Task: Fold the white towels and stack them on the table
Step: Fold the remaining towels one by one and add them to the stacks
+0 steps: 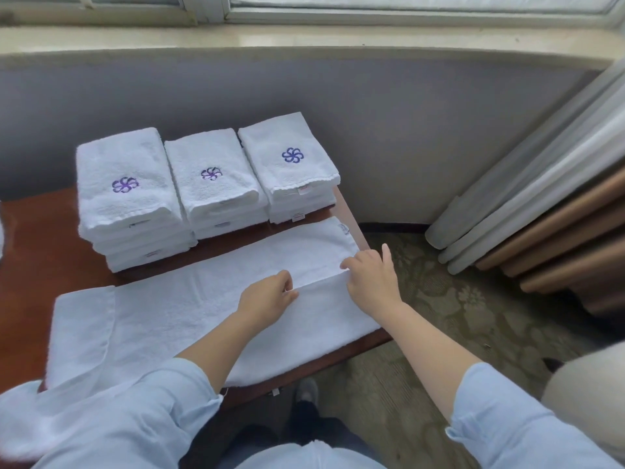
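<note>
A long white towel [189, 306] lies spread along the front of the brown table [40, 252]. Its near long edge is folded over toward the middle on the right half. My left hand [267, 299] pinches that folded edge near the towel's middle. My right hand [372, 275] pinches the same edge close to the towel's right end, index finger sticking out. Behind the towel stand three stacks of folded white towels with purple flower logos: the left stack [125, 198], the middle stack [213, 184] and the right stack [291, 164].
The table's right edge [358, 231] ends just beyond my right hand, above patterned carpet [439, 333]. Rolled curtains or blinds [541, 214] lean at the right. A grey wall and window sill [304, 38] run behind the table. A pale cushion [588, 394] sits at the lower right.
</note>
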The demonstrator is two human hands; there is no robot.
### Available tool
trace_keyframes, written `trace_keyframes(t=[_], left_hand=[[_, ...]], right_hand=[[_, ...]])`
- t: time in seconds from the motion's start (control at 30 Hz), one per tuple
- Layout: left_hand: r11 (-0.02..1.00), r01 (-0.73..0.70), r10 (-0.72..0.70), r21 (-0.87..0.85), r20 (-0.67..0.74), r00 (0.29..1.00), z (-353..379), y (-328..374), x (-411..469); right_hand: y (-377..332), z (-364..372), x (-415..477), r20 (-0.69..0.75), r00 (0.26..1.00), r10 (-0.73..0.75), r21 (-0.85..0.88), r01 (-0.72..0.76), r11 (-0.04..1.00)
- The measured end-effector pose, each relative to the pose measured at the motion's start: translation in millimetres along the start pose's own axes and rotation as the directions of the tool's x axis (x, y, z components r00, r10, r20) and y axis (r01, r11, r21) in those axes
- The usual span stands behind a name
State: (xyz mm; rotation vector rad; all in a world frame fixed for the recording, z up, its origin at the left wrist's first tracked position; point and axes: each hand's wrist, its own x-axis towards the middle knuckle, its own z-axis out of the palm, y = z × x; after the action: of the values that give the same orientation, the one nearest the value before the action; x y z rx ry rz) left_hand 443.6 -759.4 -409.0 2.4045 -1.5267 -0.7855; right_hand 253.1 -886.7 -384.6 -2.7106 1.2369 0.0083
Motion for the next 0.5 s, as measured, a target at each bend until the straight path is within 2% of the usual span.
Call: trace_keyframes(t=[0.07, 0.17, 0.23, 0.33, 0.5], left_hand=[[1.000, 0.028, -0.028, -0.007, -0.011, 1.000, 7, -3, 8], [0.997, 0.071, -0.071, -0.016, -0.015, 0.997, 17, -5, 13], [0.996, 0.090, -0.090, -0.023, -0.033, 0.995, 23, -4, 13], [0.996, 0.086, -0.088, -0.031, -0.060, 0.994, 24, -1, 15], [0.993, 0.022, -0.023, -0.114, -0.008, 1.000, 19, 7, 23]], right_hand=[[0, 6, 3, 0.023, 1.000, -0.018, -0.002, 0.018, 1.000], [-7, 18, -8, 0.043, 0.999, 0.001, 0.117, -0.006, 0.993], [-14, 28, -22, 0.134, 0.991, -0.001, 0.177, -0.023, 0.984], [-24, 39, -35, 0.313, 0.950, -0.012, 0.123, -0.028, 0.992], [-15, 32, -20, 0.428, 0.903, 0.032, 0.072, -0.069, 0.995]])
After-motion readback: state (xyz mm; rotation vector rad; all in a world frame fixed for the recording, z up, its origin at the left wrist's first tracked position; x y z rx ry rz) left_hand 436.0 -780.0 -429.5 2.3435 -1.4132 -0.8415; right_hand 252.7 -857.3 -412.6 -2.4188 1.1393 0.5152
